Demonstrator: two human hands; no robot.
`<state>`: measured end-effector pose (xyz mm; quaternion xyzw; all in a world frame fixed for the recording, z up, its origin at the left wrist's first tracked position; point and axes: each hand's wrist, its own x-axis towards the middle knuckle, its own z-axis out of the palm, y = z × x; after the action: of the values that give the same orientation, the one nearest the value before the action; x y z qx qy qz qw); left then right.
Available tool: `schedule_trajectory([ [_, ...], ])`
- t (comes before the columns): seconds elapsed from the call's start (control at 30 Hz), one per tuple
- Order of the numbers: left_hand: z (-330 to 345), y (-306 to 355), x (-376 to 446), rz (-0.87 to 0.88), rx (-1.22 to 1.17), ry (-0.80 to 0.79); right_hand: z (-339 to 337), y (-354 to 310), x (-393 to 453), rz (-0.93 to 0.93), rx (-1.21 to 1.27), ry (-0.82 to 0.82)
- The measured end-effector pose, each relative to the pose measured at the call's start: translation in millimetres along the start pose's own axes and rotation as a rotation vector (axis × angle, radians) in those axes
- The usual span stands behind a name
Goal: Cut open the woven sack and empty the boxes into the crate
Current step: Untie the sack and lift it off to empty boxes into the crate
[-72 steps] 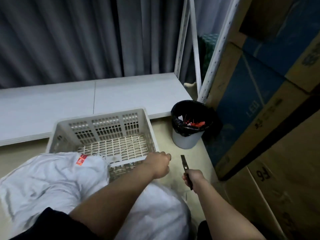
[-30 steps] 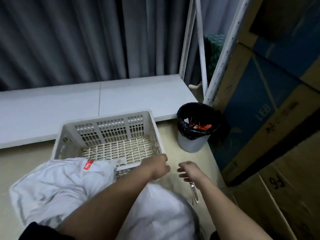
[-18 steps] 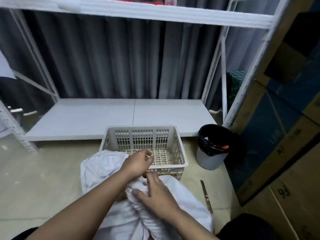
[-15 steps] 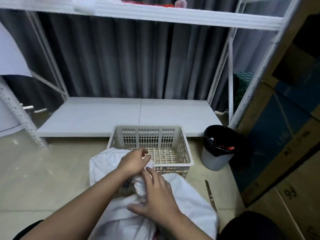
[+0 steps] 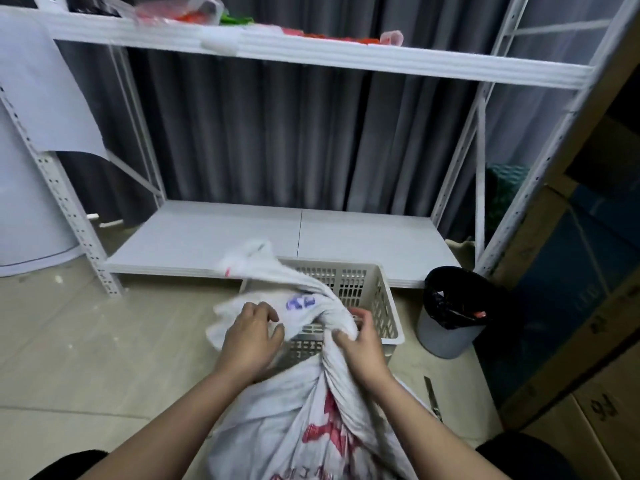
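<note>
Both hands have lifted the white woven sack, its twisted neck now raised over the perforated cream plastic crate.
Right hand clenches the bunched neck; left hand pinches the loose crumpled flap. Slim utility knife lies on the beige floor.

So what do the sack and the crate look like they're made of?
The sack looks like white woven plastic fabric, matte: it bunches into stiff folds under both hands and carries red print. The crate looks like moulded plastic, off-white, slightly glossy, with rows of slotted vents in its walls.
</note>
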<state>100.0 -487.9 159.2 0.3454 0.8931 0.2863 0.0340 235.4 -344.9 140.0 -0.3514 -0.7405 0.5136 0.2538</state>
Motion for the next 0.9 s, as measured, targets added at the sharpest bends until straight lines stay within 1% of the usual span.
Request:
schedule_trajectory([
  [0.07,-2.3,5.8,-3.4,0.041,0.001,0.061,1.9,-4.9,8.9,0.108,0.256,0.024],
  [0.13,1.1,9.9,-4.0,0.05,-0.014,0.002,5.8,-9.1,20.8,0.254,0.479,0.051],
  [0.17,4.9,11.9,-3.0,0.045,-0.006,-0.074,8.1,-11.7,26.1,0.332,0.57,0.042],
  [0.2,7.7,15.7,-3.0,0.041,-0.01,-0.158,11.1,-14.0,30.3,0.407,0.659,0.008],
  [0.27,15.7,24.4,-2.1,0.023,-0.114,-0.298,14.6,-24.4,32.5,0.524,0.792,-0.153],
  [0.3,19.9,28.6,-0.8,0.011,-0.17,-0.335,15.9,-31.2,32.0,0.546,0.82,-0.251],
  [0.33,23.3,32.2,1.2,-0.005,-0.2,-0.345,16.7,-35.4,32.6,0.545,0.813,-0.307],
  [0.4,27.1,35.2,4.9,-0.059,-0.192,-0.322,18.7,-40.2,36.6,0.519,0.72,-0.32],
  [0.43,27.6,36.3,6.3,-0.078,-0.167,-0.327,19.5,-40.9,40.2,0.487,0.615,-0.288],
  [0.5,28.1,39.8,5.5,-0.125,-0.127,-0.374,21.4,-33.2,48.3,0.364,0.291,-0.174],
  [0.57,32.8,40.8,5.3,-0.206,-0.055,-0.378,18.0,-18.9,50.1,0.315,0.062,-0.128],
  [0.63,37.6,41.5,10.0,-0.294,0.057,-0.319,10.0,-13.8,39.3,0.252,0.016,-0.051],
  [0.67,39.1,42.4,13.7,-0.327,0.114,-0.285,8.6,-10.4,33.7,0.217,0.02,-0.063],
  [0.73,39.2,46.1,19.2,-0.332,0.175,-0.269,10.2,-5.7,23.7,0.141,-0.099,-0.209],
  [0.77,40.4,47.5,22.1,-0.313,0.168,-0.281,13.2,-0.1,21.1,0.105,-0.223,-0.267],
  [0.8,43.0,46.9,25.6,-0.29,0.127,-0.31,15.7,5.3,21.1,0.07,-0.363,-0.278],
  [0.83,44.9,45.9,28.0,-0.268,0.064,-0.351,17.2,7.9,23.0,0.059,-0.449,-0.251],
  [0.87,44.9,44.2,29.9,-0.254,-0.024,-0.385,14.9,8.1,26.1,0.075,-0.465,-0.203],
  [0.9,42.8,41.4,31.7,-0.247,-0.123,-0.402,9.8,6.3,29.0,0.084,-0.427,-0.154],
])
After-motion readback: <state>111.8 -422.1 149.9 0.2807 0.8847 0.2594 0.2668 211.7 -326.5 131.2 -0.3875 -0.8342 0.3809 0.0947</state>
